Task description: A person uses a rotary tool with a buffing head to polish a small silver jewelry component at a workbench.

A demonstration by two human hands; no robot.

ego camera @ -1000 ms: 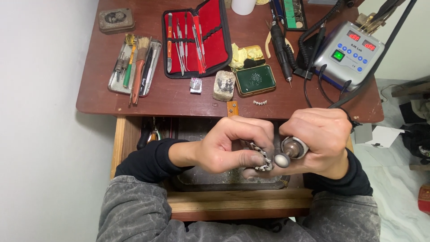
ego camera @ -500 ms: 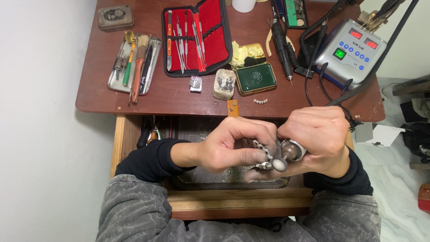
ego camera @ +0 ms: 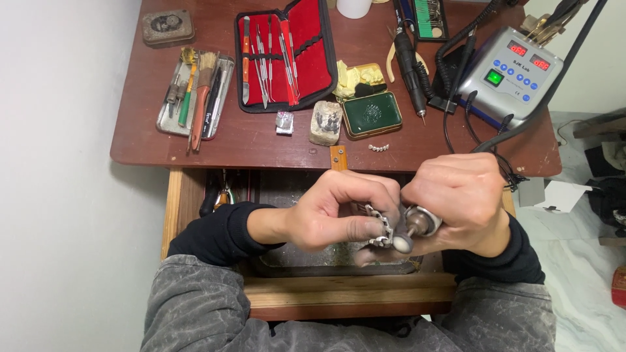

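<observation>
My left hand (ego camera: 336,212) pinches a small silver-grey toothed metal piece (ego camera: 380,228) between thumb and fingers, over an open drawer (ego camera: 306,287) in front of the desk. My right hand (ego camera: 460,202) is wrapped around a rotary handpiece (ego camera: 422,221) whose rounded grey polishing tip (ego camera: 402,244) touches the lower end of the metal piece. The handpiece's black cable (ego camera: 521,124) runs up to the right. Both hands meet close together at the middle.
On the brown desk (ego camera: 261,140): a red tool case (ego camera: 287,55), a metal tray of brushes and tools (ego camera: 194,94), a green tin (ego camera: 372,114), a grey block (ego camera: 325,122), a second handpiece (ego camera: 409,62), a grey control box (ego camera: 505,75). A small row of teeth (ego camera: 379,148) lies near the edge.
The two hands have shifted very slightly and the polishing tip sits a little lower on the metal piece. Nothing on the desk has moved.
</observation>
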